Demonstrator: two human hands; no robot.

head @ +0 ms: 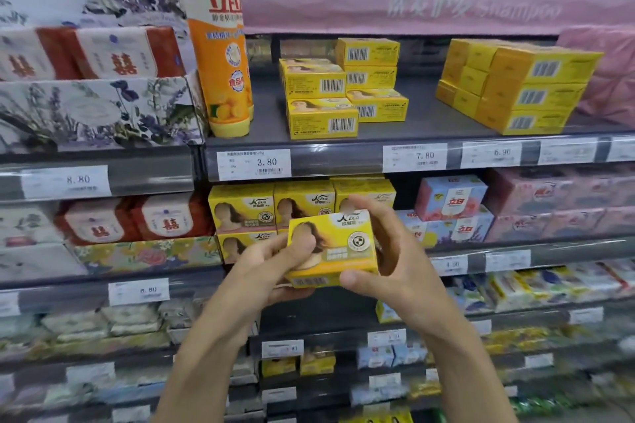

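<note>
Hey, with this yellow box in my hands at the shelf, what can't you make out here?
- Head view, yellow box: its back faces away, and the left hand and right hand cover parts of the front and sides.
- Head view, orange bottle: the cap is cut off by the top edge.
- Head view, lowest price tags: blurred, unreadable.

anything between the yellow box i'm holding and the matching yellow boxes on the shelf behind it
Nothing visible. The left hand and right hand hold the yellow box in front of the matching yellow boxes, with nothing seen between; the held box hides any free slot.
</note>
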